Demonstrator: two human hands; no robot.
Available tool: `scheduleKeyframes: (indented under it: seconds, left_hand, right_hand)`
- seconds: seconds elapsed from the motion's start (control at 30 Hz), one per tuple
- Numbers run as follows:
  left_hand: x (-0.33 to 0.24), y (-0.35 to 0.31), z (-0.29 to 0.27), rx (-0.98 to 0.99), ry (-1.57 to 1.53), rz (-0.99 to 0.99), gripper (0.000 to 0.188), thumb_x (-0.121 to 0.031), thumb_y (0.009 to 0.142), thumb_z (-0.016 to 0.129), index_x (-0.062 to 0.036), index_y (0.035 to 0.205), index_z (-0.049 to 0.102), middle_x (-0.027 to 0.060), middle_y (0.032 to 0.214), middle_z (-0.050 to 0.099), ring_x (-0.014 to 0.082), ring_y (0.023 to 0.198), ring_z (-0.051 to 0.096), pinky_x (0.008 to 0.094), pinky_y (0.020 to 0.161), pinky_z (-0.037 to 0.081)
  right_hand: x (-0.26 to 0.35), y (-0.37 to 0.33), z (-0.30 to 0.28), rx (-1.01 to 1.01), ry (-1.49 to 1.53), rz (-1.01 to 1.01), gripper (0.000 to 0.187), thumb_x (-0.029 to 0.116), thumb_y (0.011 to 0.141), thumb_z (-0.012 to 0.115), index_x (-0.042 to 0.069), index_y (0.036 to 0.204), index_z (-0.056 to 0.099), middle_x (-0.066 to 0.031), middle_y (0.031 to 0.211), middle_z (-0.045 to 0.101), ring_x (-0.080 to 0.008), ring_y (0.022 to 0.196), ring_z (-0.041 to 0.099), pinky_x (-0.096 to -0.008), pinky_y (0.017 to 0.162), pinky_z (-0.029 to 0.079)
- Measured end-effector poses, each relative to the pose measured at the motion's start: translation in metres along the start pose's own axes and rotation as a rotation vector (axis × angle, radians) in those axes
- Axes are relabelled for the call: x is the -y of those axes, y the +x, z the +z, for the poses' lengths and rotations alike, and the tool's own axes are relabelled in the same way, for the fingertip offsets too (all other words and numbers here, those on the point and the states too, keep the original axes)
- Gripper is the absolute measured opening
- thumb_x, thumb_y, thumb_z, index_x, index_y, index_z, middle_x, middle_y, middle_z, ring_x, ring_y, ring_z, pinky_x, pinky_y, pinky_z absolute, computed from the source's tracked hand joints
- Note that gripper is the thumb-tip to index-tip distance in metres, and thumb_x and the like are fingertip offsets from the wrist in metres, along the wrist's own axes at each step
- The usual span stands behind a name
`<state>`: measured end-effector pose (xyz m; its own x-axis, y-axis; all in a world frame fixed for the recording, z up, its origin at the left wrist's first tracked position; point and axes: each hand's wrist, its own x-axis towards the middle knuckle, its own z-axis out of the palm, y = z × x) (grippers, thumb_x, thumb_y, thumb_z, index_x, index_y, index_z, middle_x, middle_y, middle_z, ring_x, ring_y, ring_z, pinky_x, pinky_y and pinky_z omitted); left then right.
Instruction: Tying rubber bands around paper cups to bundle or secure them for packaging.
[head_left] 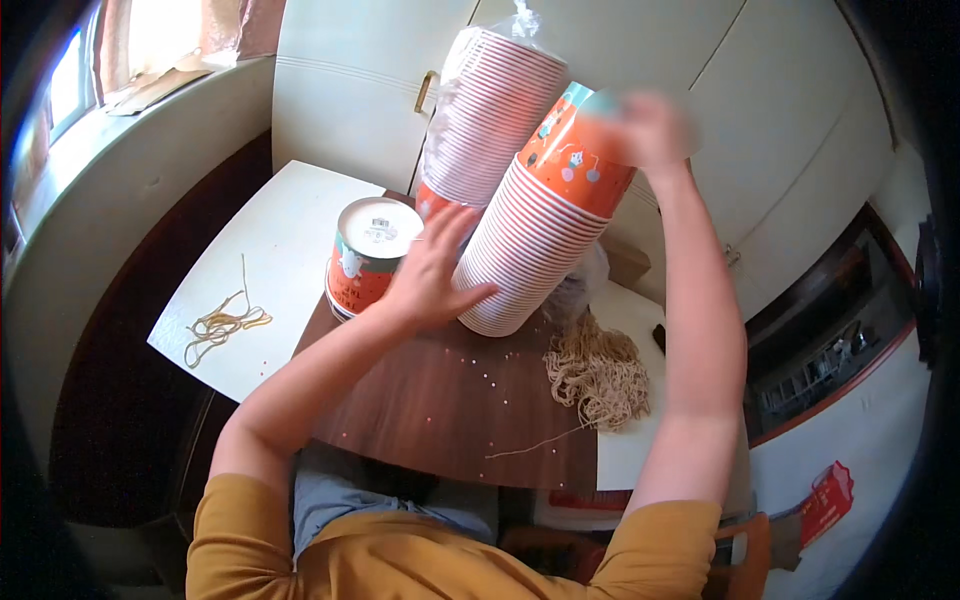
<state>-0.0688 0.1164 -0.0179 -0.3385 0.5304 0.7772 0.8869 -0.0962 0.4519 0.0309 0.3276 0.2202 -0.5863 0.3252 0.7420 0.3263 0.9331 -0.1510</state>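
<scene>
A tall stack of nested paper buckets (540, 235) stands upside down on the table, its white rims showing. The topmost is orange with a printed cartoon pattern and a teal band. At its top is my right hand (650, 130), its fingers too smeared to show whether they grip. My left hand (435, 270) is open, fingers spread, its thumb beside the lower rims; contact is unclear. Just left of it sits a short upturned paper bucket stack (375, 255) with a white base on top. Behind stands another tall stack wrapped in clear plastic (490, 115).
A heap of beige string (600, 375) lies at the table's right, one strand trailing forward. Looser yellowish cord (225, 325) lies on the white left side. Small pale bits dot the brown tabletop (430, 400). White cabinet doors (350, 80) rise behind.
</scene>
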Motion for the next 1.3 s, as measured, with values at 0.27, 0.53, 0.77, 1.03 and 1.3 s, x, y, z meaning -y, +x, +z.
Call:
scheduleKeyframes:
  seconds: [0.27,0.53,0.77,1.03,1.3]
  left_hand:
    - [-0.007,-0.005,0.059,0.16,0.027,-0.127,0.102,-0.038,0.067,0.081,-0.0035,0.145,0.023,0.0282,0.145,0.028,0.0448,0.13,0.036,0.0486,0.106,0.034]
    - [-0.01,-0.023,-0.027,0.036,-0.666,-0.359,0.079,-0.027,0.085,0.071,-0.0038,0.145,0.026,0.019,0.136,0.044,0.0267,0.125,0.045,0.0401,0.103,0.039]
    - [-0.07,-0.047,-0.066,0.218,-0.499,-0.487,0.042,-0.017,0.089,0.058,0.001,0.126,0.053,0.0113,0.1,0.063,0.0157,0.083,0.057,0.0286,0.077,0.048]
    - [-0.066,-0.091,-0.101,0.505,-0.159,-0.833,0.032,-0.003,0.079,0.045,0.0063,0.105,0.061,0.0173,0.082,0.065,0.0224,0.078,0.063,0.0344,0.072,0.048]
    - [-0.072,-0.104,-0.099,0.532,-0.177,-0.787,0.043,-0.013,0.083,0.049,0.0035,0.123,0.055,0.0229,0.101,0.065,0.033,0.092,0.064,0.0368,0.084,0.048]
  right_hand:
    - [0.016,0.051,-0.092,-0.329,-0.216,-0.148,0.049,0.041,0.074,0.077,0.002,0.101,0.067,-0.0105,0.089,0.071,-0.0205,0.081,0.067,-0.0328,0.074,0.053]
    - [-0.005,-0.102,-0.138,-0.163,0.939,0.301,0.032,0.032,0.094,0.056,0.005,0.11,0.06,-0.0055,0.1,0.067,-0.0169,0.088,0.064,-0.0314,0.084,0.051]
    - [0.011,-0.324,0.036,0.222,1.495,1.157,0.034,0.027,0.092,0.057,0.0,0.112,0.062,-0.0094,0.108,0.066,-0.0203,0.096,0.064,-0.0357,0.086,0.053]
    - [-0.012,-0.376,0.015,0.904,0.458,0.172,0.033,0.02,0.077,0.075,0.003,0.104,0.064,-0.0131,0.103,0.058,-0.0328,0.099,0.057,-0.0391,0.087,0.047]
    - [-0.007,-0.41,0.039,0.842,0.3,-0.129,0.015,0.01,0.079,0.07,0.004,0.087,0.06,-0.0123,0.097,0.056,-0.0315,0.095,0.054,-0.0377,0.084,0.044]
